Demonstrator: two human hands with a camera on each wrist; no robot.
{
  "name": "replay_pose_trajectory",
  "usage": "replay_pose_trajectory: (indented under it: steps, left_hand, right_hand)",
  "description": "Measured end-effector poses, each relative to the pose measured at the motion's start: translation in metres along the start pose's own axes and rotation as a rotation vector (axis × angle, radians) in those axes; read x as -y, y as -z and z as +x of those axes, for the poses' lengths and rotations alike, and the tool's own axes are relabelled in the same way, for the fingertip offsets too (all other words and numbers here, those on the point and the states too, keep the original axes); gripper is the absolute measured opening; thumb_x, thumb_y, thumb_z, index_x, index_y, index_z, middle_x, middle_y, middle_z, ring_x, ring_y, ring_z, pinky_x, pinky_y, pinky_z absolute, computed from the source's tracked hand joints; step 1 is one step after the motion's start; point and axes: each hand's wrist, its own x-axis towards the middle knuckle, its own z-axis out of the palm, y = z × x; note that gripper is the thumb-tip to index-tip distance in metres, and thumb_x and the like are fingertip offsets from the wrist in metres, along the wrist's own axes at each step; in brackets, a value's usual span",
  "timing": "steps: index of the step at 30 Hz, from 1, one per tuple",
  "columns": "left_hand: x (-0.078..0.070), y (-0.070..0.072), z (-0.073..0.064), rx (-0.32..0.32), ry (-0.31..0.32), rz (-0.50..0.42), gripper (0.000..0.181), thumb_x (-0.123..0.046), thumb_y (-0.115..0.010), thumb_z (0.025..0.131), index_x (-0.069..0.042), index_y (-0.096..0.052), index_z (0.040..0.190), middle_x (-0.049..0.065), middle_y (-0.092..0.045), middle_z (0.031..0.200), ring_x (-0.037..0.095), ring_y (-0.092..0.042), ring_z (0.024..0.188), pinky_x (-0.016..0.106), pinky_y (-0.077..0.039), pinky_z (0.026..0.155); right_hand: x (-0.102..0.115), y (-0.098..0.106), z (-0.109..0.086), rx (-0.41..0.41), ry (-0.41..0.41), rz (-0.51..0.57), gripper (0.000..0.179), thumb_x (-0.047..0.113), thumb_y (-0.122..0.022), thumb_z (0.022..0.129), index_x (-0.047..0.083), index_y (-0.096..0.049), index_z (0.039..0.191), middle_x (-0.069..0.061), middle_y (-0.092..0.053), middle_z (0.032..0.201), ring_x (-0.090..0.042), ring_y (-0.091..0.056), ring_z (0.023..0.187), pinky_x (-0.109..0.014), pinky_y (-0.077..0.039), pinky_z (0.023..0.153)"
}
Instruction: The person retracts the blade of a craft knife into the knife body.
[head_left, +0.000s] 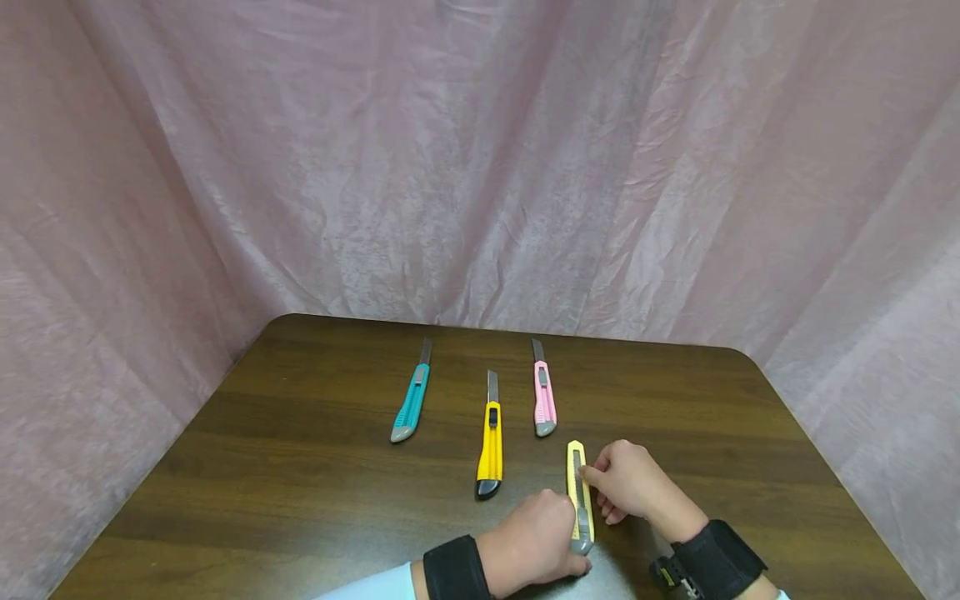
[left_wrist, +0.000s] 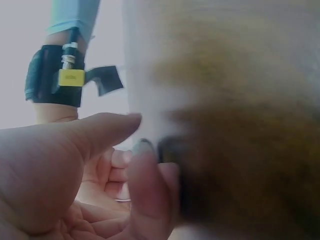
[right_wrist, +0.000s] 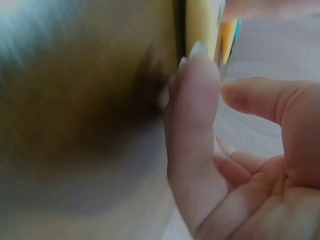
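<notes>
A pale yellow utility knife [head_left: 579, 498] lies on the brown table [head_left: 315, 500] with its grey end toward me. No blade sticks out past its far end. My right hand [head_left: 624, 479] is at its right side, the thumb tip [head_left: 590, 474] over the upper body. In the right wrist view, the bent index finger [right_wrist: 192, 110] reaches the pale yellow side, thumb apart from it. My left hand [head_left: 531, 533] sits against the knife's left edge, its thumb by the grey end. The left wrist view shows a gap between the left thumb [left_wrist: 112, 127] and index finger [left_wrist: 150, 190].
Farther up the table lie a teal utility knife [head_left: 412, 400], a bright yellow one [head_left: 491, 446] and a pink one [head_left: 544, 396], each with its blade extended away from me. A pinkish curtain [head_left: 480, 167] hangs behind the table's far edge.
</notes>
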Motion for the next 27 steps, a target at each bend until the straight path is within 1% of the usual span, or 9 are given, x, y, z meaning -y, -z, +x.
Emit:
replay_pose_trajectory:
  steps: [3, 5, 10, 13, 15, 18, 20, 22, 27]
  left_hand:
    - [0.004, 0.004, -0.002, -0.018, 0.029, -0.063, 0.038, -0.048, -0.075, 0.076, -0.016, -0.055, 0.071, -0.010, -0.046, 0.058, 0.001, -0.044, 0.046, 0.017, -0.038, 0.038]
    - [0.006, 0.006, -0.004, -0.060, 0.026, -0.079, 0.038, -0.048, -0.074, 0.078, -0.015, -0.056, 0.079, -0.010, -0.046, 0.060, 0.001, -0.045, 0.047, 0.017, -0.039, 0.038]
    - [0.011, 0.011, -0.010, -0.145, 0.002, -0.078, 0.040, -0.048, -0.068, 0.084, -0.010, -0.059, 0.092, -0.008, -0.043, 0.056, 0.002, -0.042, 0.044, 0.019, -0.034, 0.034]
    - [0.012, 0.014, -0.015, -0.128, -0.003, -0.125, 0.038, -0.045, -0.067, 0.086, -0.010, -0.060, 0.100, -0.009, -0.042, 0.053, 0.002, -0.041, 0.040, 0.019, -0.032, 0.031]
    - [0.012, 0.018, -0.019, -0.086, 0.010, -0.180, 0.035, -0.042, -0.066, 0.088, -0.012, -0.060, 0.105, -0.010, -0.043, 0.053, 0.002, -0.041, 0.039, 0.018, -0.032, 0.031]
    - [0.011, 0.021, -0.027, -0.044, 0.014, -0.222, 0.032, -0.039, -0.066, 0.089, -0.013, -0.060, 0.108, -0.010, -0.045, 0.052, 0.000, -0.043, 0.038, 0.017, -0.034, 0.031]
    - [0.011, 0.023, -0.032, -0.028, 0.005, -0.245, 0.032, -0.037, -0.065, 0.090, -0.012, -0.060, 0.110, -0.011, -0.046, 0.051, -0.001, -0.044, 0.038, 0.016, -0.034, 0.030]
    - [0.012, 0.024, -0.036, -0.048, -0.026, -0.235, 0.032, -0.036, -0.065, 0.090, -0.011, -0.061, 0.109, -0.013, -0.046, 0.051, -0.005, -0.043, 0.039, 0.014, -0.036, 0.032]
    - [0.015, 0.028, -0.043, -0.071, -0.065, -0.233, 0.030, -0.033, -0.065, 0.090, -0.009, -0.062, 0.108, -0.016, -0.048, 0.055, -0.010, -0.044, 0.045, 0.008, -0.040, 0.041]
  right_hand:
    - [0.002, 0.008, 0.011, -0.066, 0.015, -0.096, 0.025, 0.023, -0.064, 0.091, 0.005, -0.059, 0.073, -0.005, -0.055, 0.056, -0.015, -0.056, 0.043, -0.027, -0.051, 0.038]
    - [0.004, 0.014, 0.023, -0.122, 0.031, -0.145, 0.026, 0.026, -0.065, 0.091, 0.007, -0.060, 0.073, -0.003, -0.054, 0.055, -0.014, -0.054, 0.044, -0.026, -0.049, 0.038]
    - [0.011, 0.025, 0.068, -0.192, 0.082, -0.131, 0.026, 0.031, -0.065, 0.090, 0.008, -0.064, 0.079, -0.003, -0.058, 0.060, -0.014, -0.056, 0.050, -0.027, -0.048, 0.043]
    - [0.016, 0.027, 0.098, -0.194, 0.097, -0.126, 0.026, 0.031, -0.064, 0.090, 0.008, -0.065, 0.081, -0.003, -0.060, 0.064, -0.014, -0.056, 0.055, -0.028, -0.048, 0.046]
    - [0.020, 0.025, 0.118, -0.206, 0.115, -0.168, 0.026, 0.032, -0.065, 0.090, 0.009, -0.065, 0.078, -0.001, -0.057, 0.063, -0.015, -0.054, 0.056, -0.027, -0.045, 0.046]
    - [0.024, 0.018, 0.143, -0.239, 0.134, -0.263, 0.036, 0.032, -0.065, 0.089, 0.011, -0.057, 0.062, 0.004, -0.044, 0.052, -0.013, -0.041, 0.047, -0.025, -0.033, 0.041]
    - [0.026, 0.014, 0.153, -0.249, 0.121, -0.322, 0.043, 0.035, -0.064, 0.090, 0.012, -0.052, 0.055, 0.004, -0.038, 0.049, -0.014, -0.037, 0.044, -0.026, -0.028, 0.040]
    - [0.029, 0.010, 0.159, -0.239, 0.073, -0.342, 0.048, 0.039, -0.061, 0.090, 0.012, -0.050, 0.053, 0.003, -0.036, 0.049, -0.015, -0.036, 0.043, -0.027, -0.027, 0.040]
    - [0.039, 0.010, 0.163, -0.204, -0.065, -0.294, 0.052, 0.053, -0.061, 0.087, 0.008, -0.059, 0.060, -0.002, -0.046, 0.053, -0.020, -0.048, 0.048, -0.028, -0.037, 0.041]
